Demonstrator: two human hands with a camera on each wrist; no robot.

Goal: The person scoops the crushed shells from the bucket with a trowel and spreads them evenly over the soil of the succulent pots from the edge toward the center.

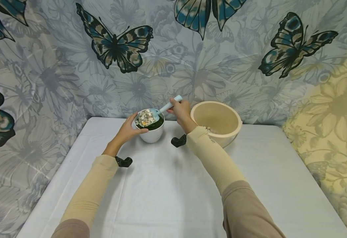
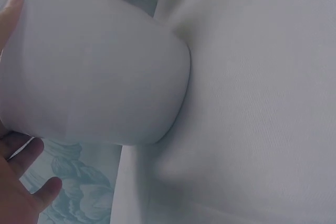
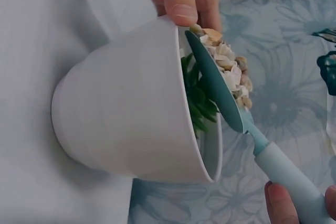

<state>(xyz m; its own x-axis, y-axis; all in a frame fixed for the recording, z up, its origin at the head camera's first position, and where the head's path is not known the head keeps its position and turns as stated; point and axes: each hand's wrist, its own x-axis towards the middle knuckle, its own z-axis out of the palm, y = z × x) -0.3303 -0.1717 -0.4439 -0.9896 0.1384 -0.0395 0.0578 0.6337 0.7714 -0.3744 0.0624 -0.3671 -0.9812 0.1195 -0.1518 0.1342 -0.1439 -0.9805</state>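
Observation:
My left hand (image 1: 127, 131) holds a white flowerpot (image 1: 151, 136) by its left side, the thumb at the front rim and the fingers round behind. The pot stands upright on the table, with a green succulent (image 3: 197, 98) inside. In my right hand (image 1: 181, 113) is the handle of a light blue garden trowel (image 3: 218, 85). Its blade, heaped with pebbles (image 1: 146, 118) in white, tan and orange, lies over the pot's mouth, just above the leaves. The right wrist view shows the blade tip near the left thumb, with the pebbles still on it.
A larger beige tub (image 1: 215, 114) stands right of the pot, beside my right forearm, with some pebbles (image 1: 210, 129) at its bottom. A white cloth covers the table (image 1: 155, 195). Behind hangs a butterfly-print fabric (image 1: 167, 66), close to the table's back edge.

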